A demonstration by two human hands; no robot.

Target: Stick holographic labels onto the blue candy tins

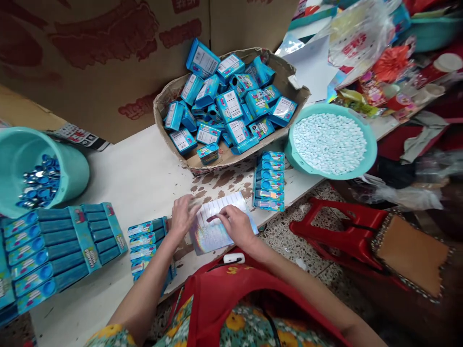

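Observation:
My left hand is over the left side of a shiny, pale sheet with rows of label-like strips. Its fingers are bent and smeared, so I cannot see whether anything is between them. On the right side of the sheet, my right hand has thumb and forefinger closed at the surface. A small dark brown patch shows at those fingertips; what it is stays unclear. Blue boxes in a short row lie beside my left forearm. Another row of blue boxes stands right of the sheet.
A torn cardboard tray holds many small blue boxes. Right of it is a turquoise basin of white pellets. At left stand a turquoise bucket with blue shiny pieces and stacked blue boxes. A red stool is beside the table.

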